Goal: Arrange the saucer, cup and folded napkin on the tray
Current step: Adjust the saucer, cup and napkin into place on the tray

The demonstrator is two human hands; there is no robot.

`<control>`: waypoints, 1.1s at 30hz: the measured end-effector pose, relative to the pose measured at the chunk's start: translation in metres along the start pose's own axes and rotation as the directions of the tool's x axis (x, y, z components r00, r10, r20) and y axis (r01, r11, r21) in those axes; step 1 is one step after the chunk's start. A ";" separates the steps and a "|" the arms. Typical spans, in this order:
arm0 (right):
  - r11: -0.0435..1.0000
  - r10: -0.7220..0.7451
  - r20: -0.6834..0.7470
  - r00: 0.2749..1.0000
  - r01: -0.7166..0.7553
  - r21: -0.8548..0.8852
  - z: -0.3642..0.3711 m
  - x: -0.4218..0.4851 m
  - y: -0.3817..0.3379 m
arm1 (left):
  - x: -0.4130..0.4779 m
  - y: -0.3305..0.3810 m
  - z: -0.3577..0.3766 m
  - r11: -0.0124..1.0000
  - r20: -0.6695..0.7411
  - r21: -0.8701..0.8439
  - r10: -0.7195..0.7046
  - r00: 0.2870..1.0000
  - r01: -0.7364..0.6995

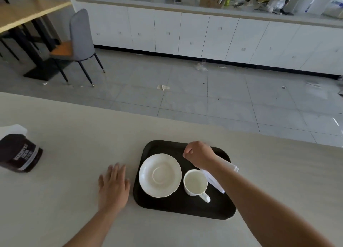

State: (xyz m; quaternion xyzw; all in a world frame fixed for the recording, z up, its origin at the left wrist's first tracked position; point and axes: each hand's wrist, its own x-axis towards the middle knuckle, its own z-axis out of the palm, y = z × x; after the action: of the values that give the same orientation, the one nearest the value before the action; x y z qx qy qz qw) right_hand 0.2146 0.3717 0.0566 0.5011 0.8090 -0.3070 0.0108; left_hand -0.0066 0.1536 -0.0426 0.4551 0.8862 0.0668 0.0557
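Black and matte, the rounded-rectangle plastic tray [182,207] sits low and centre in the frame on a pale, faintly speckled beige countertop [74,127]. On its left half lies a glossy white ceramic saucer [160,175], round with a scalloped rim and a sunken ring in the middle. Just right of it stands an empty white ceramic cup [195,182], upright, its handle pointing toward the lower right of the frame. Right of the cup lies a folded white paper napkin [215,183], its long axis running diagonally from the tray's right edge down toward the cup's handle; the forearm covers its middle, so I can't quite tell its full shape.

Now the right hand [199,154] hovers above the tray's upper right area, fingers curled into a loose fist, holding nothing. Over to the left, the left hand [114,186] lies flat and spread wide on the countertop, just beside the tray's left edge, empty.

Far left of the frame, a dark brown tilted container [20,153] shows a white label reading "HERSHEY'S"; the smaller print is blurred.
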 end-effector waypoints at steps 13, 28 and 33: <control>0.980 -0.029 0.226 0.974 0.072 -0.186 0.041 0.044 0.001 | 0.005 -0.008 0.019 0.993 -0.017 -0.009 -0.116 0.993 0.116; 0.999 0.010 0.246 0.969 -0.018 0.029 0.057 0.059 0.008 | 0.006 -0.009 0.020 0.992 -0.041 -0.016 -0.125 0.991 0.125; 0.995 0.034 0.200 0.979 -0.052 0.086 0.055 0.062 0.010 | 0.006 -0.011 0.023 0.991 -0.048 -0.021 -0.130 0.990 0.130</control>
State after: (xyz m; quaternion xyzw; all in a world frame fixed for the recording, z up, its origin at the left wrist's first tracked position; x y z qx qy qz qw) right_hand 0.1763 0.3969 -0.0126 0.4852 0.7783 -0.3914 0.0752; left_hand -0.0153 0.1541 -0.0677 0.3941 0.9144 0.0823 0.0420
